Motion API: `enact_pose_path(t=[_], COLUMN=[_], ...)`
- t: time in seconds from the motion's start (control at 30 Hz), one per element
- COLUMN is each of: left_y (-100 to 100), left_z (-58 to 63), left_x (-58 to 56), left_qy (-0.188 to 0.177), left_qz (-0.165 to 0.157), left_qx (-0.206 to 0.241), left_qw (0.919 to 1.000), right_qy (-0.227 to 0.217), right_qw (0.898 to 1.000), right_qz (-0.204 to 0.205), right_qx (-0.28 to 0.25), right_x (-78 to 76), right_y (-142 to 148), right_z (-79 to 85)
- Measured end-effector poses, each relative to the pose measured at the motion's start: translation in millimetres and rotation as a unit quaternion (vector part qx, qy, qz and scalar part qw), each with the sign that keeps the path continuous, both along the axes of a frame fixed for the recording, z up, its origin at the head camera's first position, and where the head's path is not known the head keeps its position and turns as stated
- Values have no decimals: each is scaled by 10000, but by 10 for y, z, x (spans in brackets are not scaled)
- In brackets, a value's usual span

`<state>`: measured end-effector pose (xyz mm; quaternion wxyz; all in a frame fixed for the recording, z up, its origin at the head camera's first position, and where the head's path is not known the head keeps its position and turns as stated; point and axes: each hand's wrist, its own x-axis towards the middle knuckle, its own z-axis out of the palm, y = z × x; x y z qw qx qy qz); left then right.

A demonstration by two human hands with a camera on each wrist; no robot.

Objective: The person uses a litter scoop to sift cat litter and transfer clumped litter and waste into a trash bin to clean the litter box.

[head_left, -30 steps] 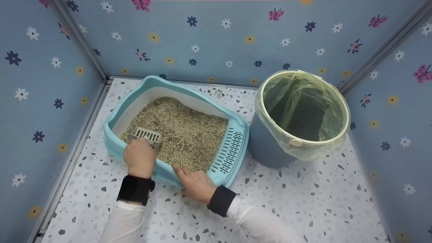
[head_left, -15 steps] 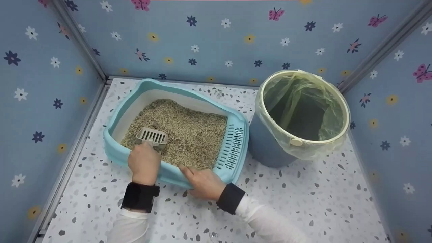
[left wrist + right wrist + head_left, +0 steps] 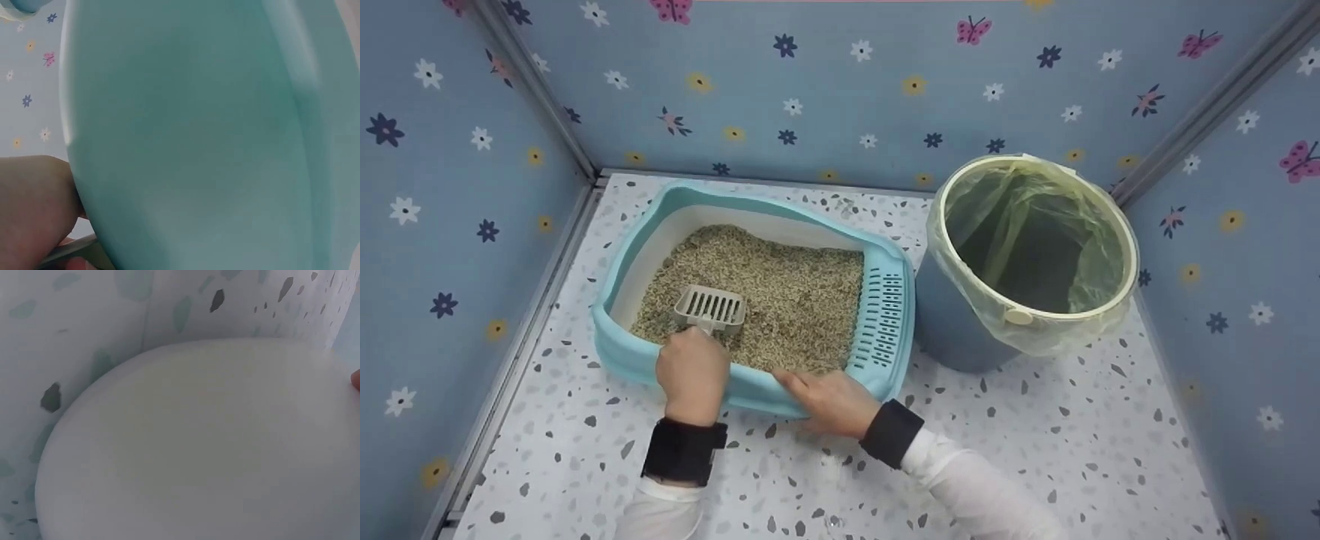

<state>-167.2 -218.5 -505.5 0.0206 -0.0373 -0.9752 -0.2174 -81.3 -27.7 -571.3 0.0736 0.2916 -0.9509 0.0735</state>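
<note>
My left hand (image 3: 694,375) grips the handle of a grey slotted litter scoop (image 3: 711,304), with its head over the litter (image 3: 780,300) near the front left of the box. The blue litter box (image 3: 619,345) has a white inner wall and a perforated step at its right end. At its near rim my right hand (image 3: 836,403) holds the edge, a digit lying over the top and the other fingers partly hidden outside. In the left wrist view the box's side wall (image 3: 185,135) fills most of the picture, beside my left hand (image 3: 36,211).
A blue-grey bin (image 3: 960,330) lined with a translucent yellow bag (image 3: 1084,289) stands just right of the box. Flower-patterned walls (image 3: 825,82) enclose the speckled surface (image 3: 1020,450) at the back and both sides. A pale rounded shape (image 3: 197,439) fills the right wrist view.
The litter box has turned anticlockwise, its near side swinging right. Both hands have moved right with it, the left also towards the person. The scoop has shifted right and its slots show more fully.
</note>
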Motion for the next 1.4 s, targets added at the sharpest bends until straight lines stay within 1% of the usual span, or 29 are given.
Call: enact_pose_path(t=[0.17,0.23,0.37,0.63,0.8,1.03,1.23,1.27,1.33,1.4], left_y=[36,50,71,108,127,137,146,143,122,84], left_z=[-2,-3,-4,16,22,31,41,46,69,99], left_x=[71,97,140,209,239,289,303,296,272,232], left_qy=[270,375,415,272,210,-55,87,55,-196,-459], left_qz=[-11,-5,52,146,123,57,-26,-53,-108,-247], left_qx=[-115,-84,64,185,110,205,31,13,85,120], left_qw=[9996,9993,9991,9994,9996,9998,10000,10000,9997,9986], right_qy=[12,-69,-224,-476,-461,-569,-329,-285,-267,-253], right_qw=[9999,9998,9994,9985,9985,9976,9982,9983,9986,9988], right_qz=[149,190,230,255,294,389,372,361,338,309], right_qx=[-44,-83,-120,-55,-8,51,325,345,304,279], right_x=[0,3,14,24,17,16,28,31,33,34], right_y=[87,114,163,256,312,384,395,392,384,375], right_z=[5,13,23,47,46,44,55,52,45,35])
